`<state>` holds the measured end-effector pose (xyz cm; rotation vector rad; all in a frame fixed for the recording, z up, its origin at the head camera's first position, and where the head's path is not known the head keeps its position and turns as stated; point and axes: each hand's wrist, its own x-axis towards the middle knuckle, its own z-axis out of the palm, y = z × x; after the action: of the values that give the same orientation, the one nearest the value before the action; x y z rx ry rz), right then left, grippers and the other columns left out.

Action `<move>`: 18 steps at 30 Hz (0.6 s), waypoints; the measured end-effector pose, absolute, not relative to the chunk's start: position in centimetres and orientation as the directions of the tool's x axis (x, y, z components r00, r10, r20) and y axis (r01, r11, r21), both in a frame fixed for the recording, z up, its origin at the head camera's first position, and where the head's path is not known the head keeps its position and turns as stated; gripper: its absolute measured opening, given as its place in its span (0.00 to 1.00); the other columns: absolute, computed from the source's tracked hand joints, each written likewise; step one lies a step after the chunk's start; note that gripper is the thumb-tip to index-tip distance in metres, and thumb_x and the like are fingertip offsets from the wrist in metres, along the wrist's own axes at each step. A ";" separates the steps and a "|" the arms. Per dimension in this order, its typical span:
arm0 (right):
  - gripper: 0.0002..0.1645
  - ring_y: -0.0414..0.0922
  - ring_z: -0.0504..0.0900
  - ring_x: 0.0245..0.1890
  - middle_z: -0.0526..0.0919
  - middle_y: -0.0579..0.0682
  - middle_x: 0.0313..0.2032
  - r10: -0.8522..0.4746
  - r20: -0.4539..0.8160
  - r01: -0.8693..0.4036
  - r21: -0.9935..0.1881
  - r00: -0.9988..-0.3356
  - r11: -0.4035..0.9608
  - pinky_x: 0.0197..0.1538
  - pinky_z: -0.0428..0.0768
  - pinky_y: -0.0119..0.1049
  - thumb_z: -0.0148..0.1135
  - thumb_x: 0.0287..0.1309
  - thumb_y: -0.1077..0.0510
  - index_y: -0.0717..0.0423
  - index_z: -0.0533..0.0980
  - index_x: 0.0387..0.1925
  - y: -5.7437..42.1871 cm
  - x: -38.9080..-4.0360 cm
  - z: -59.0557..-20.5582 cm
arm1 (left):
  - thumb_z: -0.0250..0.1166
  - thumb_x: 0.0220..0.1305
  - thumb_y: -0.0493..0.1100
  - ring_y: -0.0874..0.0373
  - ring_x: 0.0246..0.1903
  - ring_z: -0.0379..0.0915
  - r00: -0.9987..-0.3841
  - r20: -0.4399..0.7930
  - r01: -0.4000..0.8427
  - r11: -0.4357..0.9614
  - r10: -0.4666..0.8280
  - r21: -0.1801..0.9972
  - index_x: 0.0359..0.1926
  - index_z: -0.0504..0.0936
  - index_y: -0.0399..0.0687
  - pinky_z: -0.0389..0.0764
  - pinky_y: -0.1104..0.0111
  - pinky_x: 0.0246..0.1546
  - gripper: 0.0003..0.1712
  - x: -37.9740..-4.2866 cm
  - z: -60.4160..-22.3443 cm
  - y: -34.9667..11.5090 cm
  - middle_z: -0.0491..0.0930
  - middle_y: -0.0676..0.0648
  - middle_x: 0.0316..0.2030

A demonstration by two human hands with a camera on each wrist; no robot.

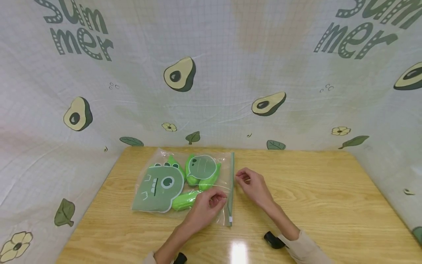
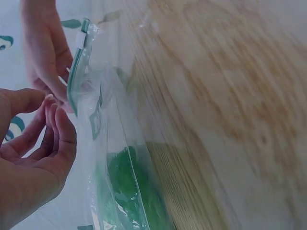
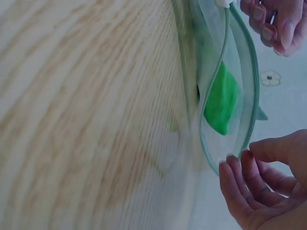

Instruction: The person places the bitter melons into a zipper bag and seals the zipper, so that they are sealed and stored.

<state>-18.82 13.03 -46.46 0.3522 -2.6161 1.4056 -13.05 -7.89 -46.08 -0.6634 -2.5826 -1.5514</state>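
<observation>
A clear zip bag (image 1: 225,161) with a green strip along its right edge and a white slider (image 1: 230,219) lies on the table. Inside are bright green objects, among them a bright green piece (image 1: 184,200), with green cartoon-monster prints showing on the bag. Over its lower right part hovers my left hand (image 1: 206,209), fingers loosely bent, thumb and fingertips nearly meeting with nothing seen between them. My right hand (image 1: 255,187) is just right of the green strip, fingertips close beside it and loosely bent. The right wrist view shows the bag's mouth (image 3: 254,96) parted.
The wooden table (image 1: 313,198) extends to the right and in front of the bag. A white cloth (image 1: 217,102) printed with avocados and leaves hangs behind and at both sides. Black wrist straps show near the sleeves (image 1: 304,249).
</observation>
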 end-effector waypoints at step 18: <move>0.06 0.40 0.80 0.32 0.82 0.47 0.30 -0.229 0.382 -0.433 -0.629 -0.895 0.646 0.37 0.83 0.33 0.69 0.61 0.71 0.59 0.80 0.34 14.2 -16.4 -46.4 | 0.69 0.67 0.35 0.71 0.24 0.69 -0.906 0.222 0.386 0.489 0.361 0.783 0.34 0.84 0.45 0.76 0.75 0.26 0.04 -11.2 -46.7 -8.3 0.79 0.57 0.26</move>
<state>-16.35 14.23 -46.43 0.5351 -2.5991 1.0955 -11.17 -8.29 -46.73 -0.6737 -2.6864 -1.4236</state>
